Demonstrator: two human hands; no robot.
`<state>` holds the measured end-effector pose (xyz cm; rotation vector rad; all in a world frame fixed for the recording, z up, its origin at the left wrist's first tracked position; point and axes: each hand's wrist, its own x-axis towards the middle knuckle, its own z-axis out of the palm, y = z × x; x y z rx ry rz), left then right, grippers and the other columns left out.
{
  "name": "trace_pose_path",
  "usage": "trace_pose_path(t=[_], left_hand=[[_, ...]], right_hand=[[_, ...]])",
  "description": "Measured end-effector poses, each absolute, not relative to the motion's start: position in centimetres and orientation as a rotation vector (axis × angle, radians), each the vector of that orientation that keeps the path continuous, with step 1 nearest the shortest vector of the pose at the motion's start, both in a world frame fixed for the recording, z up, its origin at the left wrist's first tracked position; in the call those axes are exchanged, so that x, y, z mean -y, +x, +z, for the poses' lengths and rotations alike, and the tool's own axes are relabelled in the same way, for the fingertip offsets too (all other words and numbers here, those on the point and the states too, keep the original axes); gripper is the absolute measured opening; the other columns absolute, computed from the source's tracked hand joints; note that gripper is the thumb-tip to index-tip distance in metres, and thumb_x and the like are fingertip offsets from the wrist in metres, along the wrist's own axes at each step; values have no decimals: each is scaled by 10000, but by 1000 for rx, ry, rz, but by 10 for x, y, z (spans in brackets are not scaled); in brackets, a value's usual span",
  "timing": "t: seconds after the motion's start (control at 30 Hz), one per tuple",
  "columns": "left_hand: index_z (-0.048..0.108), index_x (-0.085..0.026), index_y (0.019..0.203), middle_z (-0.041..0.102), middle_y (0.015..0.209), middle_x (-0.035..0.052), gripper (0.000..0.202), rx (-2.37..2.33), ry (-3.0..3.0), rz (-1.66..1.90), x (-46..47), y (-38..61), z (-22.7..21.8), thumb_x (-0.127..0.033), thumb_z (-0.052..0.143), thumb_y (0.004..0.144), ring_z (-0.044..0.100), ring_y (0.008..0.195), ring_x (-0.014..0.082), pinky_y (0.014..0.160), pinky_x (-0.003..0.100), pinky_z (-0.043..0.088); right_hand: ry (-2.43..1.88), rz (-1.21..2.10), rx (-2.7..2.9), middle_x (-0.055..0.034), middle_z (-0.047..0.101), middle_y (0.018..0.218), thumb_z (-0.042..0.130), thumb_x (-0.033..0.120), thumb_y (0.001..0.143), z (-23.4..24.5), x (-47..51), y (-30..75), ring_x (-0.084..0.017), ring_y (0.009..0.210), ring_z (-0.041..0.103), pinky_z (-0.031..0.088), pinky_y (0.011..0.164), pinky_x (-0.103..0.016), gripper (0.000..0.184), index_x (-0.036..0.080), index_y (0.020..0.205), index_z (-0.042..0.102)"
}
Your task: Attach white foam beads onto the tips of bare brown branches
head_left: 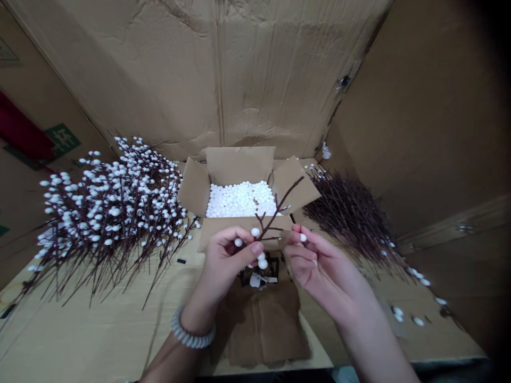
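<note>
1. A twig [275, 213] is gripped in the left hand [229, 258] just in front of the box [239, 165], tilted so that its bare tips are within reach.
2. A bead [303, 238] is pinched by the right hand [315, 263], close beside the twig.
3. Beaded twigs [107, 207] are piled left of the box and bare twigs [351, 213] right of it, seemingly kept sorted.

head camera | faces forward-down | close above left hand [225, 260], right hand [315, 266]
</note>
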<state>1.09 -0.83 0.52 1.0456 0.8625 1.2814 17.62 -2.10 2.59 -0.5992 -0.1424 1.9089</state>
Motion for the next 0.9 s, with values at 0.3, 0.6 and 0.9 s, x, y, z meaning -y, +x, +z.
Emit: trace_pose_path(t=[0.3,0.6,0.9], left_hand=[[613,-178,873,504,564,-61,222,-751,998,1296,9,11,8,-279,733,717,495,460,66,421,146,419],[476,-197,723,464,516,-80,246,-790,970,1216,10,12,11,-309,695,705,388,354,46,303,130,322],[484,-192,702,492,528,-70,186,-854,1060,1214,13,15,13,-287,639,741,412,384,56,348,144,375]], right_hand=[[-663,1870,74,105,364,498,743,190,736,16,38,181,-7,351,306,330,336,-95,194,159,699,556],[-873,1595,302,47,590,663,848,227,583,24,40,167,12,397,250,285,356,-102,279,164,738,625],[-912,1415,607,10,645,686,777,288,675,25,32,142,-26,431,293,267,397,-162,191,201,829,704]])
